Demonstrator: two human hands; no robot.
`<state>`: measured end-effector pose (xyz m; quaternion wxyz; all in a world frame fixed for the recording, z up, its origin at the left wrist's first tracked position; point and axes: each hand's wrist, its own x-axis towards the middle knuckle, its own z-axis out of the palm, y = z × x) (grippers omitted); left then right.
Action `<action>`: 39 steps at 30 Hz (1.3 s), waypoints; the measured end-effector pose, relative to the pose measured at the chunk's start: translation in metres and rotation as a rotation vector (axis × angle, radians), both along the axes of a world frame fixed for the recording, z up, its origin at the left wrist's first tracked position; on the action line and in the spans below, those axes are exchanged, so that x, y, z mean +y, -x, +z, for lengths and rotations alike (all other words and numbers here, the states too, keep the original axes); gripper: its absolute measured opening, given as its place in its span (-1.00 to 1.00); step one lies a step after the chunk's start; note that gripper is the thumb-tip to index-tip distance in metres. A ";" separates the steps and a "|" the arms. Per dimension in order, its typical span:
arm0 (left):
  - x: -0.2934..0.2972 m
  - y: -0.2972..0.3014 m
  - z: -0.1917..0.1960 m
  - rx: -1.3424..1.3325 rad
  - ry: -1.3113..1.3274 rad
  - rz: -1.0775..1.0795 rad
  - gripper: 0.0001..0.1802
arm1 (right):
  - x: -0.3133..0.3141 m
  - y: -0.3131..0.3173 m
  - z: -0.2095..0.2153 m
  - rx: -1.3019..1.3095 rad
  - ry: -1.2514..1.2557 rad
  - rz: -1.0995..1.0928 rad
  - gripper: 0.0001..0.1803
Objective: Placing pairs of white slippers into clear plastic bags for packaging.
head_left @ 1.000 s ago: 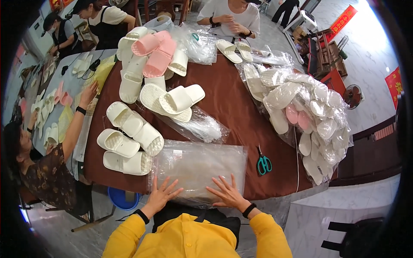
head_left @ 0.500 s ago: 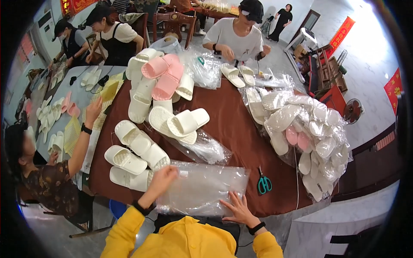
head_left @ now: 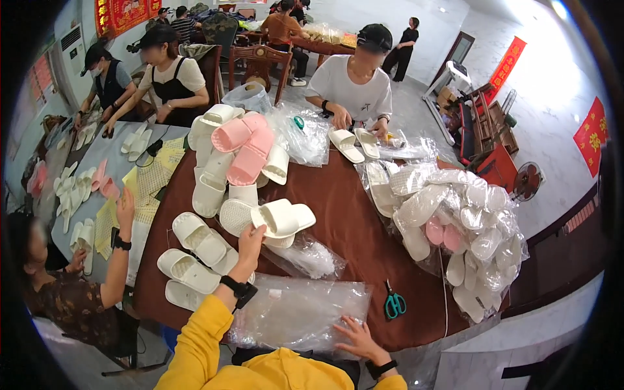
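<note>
A white slipper point(head_left: 281, 218) lies on top of other white slippers near the table's middle. My left hand point(head_left: 251, 246) reaches to its near left edge, with the fingers closed on it; their tips are partly hidden. Clear plastic bags point(head_left: 296, 311) lie flat at the table's front edge. My right hand point(head_left: 359, 339) rests on their right end, fingers spread. Left of my left hand are several white slippers point(head_left: 194, 270). Behind them stands a pile of white slippers with pink slippers point(head_left: 250, 158) on top. Teal-handled scissors point(head_left: 394, 303) lie right of the bags.
Bagged slippers point(head_left: 448, 221) are heaped on the right. A wrapped clear bundle point(head_left: 305, 255) lies beyond the flat bags. Across the table, a person in a white shirt point(head_left: 351, 84) handles white slippers point(head_left: 354, 144). Another person point(head_left: 78, 279) sits at the left beside a grey table point(head_left: 97, 224).
My left hand has left the bags and moved forward to the white slipper. My right hand stays on the bags. The whole view has shifted, with the table lower in the picture.
</note>
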<state>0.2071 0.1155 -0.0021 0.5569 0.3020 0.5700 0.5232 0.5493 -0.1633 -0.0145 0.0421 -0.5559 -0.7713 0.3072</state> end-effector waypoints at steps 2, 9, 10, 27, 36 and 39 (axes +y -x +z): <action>-0.009 0.000 0.055 -0.190 -0.166 -0.023 -0.71 | 0.011 -0.015 0.006 0.005 0.087 -0.083 -0.41; -0.066 0.014 0.183 -0.393 -0.208 -0.223 -0.63 | 0.093 0.040 0.085 1.079 0.484 -0.695 -0.57; -0.074 0.014 0.190 -0.395 -0.205 -0.234 -0.63 | 0.098 0.049 0.089 1.428 0.715 -0.778 -0.52; -0.085 0.048 0.131 -0.303 -0.076 -0.404 -0.65 | 0.076 0.037 0.056 1.576 0.628 -0.687 -0.24; -0.098 0.052 0.036 0.147 0.061 -0.555 -0.64 | 0.017 0.046 0.061 1.464 0.664 -0.833 -0.30; -0.102 0.041 -0.004 0.305 0.002 -0.549 -0.70 | 0.004 0.047 0.049 1.070 0.578 -0.583 -0.33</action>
